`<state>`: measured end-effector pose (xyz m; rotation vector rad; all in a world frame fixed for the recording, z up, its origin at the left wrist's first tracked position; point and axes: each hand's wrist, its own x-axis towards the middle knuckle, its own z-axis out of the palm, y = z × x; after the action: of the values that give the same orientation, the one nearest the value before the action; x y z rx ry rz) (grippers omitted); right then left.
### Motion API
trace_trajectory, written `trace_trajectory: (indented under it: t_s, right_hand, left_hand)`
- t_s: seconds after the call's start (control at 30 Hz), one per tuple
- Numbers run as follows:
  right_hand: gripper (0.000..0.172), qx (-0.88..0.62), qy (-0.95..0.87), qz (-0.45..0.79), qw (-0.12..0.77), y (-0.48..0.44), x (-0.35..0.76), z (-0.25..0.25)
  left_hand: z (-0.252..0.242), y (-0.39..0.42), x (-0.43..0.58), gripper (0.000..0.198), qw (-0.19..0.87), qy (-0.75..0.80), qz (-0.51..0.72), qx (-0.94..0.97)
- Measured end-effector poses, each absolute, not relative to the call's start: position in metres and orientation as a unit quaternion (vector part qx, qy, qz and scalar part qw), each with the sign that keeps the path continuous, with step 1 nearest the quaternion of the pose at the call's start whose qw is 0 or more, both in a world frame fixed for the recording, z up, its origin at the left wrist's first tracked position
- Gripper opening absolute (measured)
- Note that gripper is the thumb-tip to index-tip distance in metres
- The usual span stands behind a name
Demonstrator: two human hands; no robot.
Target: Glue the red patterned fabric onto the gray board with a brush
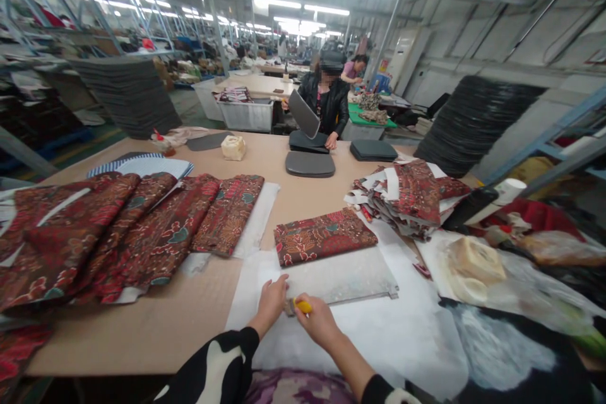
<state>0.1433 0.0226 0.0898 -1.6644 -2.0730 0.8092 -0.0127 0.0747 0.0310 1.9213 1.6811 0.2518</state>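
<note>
Fingers [307, 307] of the right hand [318, 320] are curled tight around a small yellow tool [303, 306], with its tip touching the near edge of a flat grey plate [341, 281]. It looks like a marker or a little cutter — it is too small to tell which. The left hand [272, 300] lies flat just beside it, fingers close together, pressing down on the white sheet [402, 328] at the plate's near left corner. The plate lies on that sheet in front of the person, and a folded red patterned cloth [324, 237] sits on the plate's far end. So the step in hand seems to be tracing or cutting along the plate's edge, and it looks only just begun, since the tool is at the corner. The next move likely calls for a steady slide along the edge while the flat hand keeps things from slipping. Both arms reach forward from the bottom of the view, with the wrists low over the table [189, 309] and close together. More red cloth pieces [118, 233] lie spread on the left — well apart from the hands.
</note>
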Motion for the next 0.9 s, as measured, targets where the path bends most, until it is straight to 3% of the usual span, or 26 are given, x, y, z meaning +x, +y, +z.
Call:
trace_trajectory:
  t_s: [0.13, 0.53, 0.7, 0.9]
  right_hand:
    - [0.013, -0.628, -0.730, 0.244, 0.115, 0.018, 0.145, 0.089]
    - [0.017, -0.663, -0.699, 0.233, 0.134, 0.032, 0.157, 0.097]
    - [0.014, -0.755, -0.634, 0.156, 0.059, 0.030, 0.213, 0.098]
    - [0.020, -0.784, -0.558, 0.212, 0.170, 0.025, 0.245, 0.088]
  left_hand:
    - [0.027, 0.072, -0.014, 0.042, 0.287, 0.617, 0.101, 0.726]
    - [0.039, 0.068, -0.016, 0.030, 0.252, 0.563, 0.051, 0.786]
    - [0.036, 0.071, -0.016, 0.028, 0.156, 0.479, -0.012, 0.864]
    - [0.043, 0.076, -0.007, 0.035, 0.116, 0.428, -0.035, 0.896]
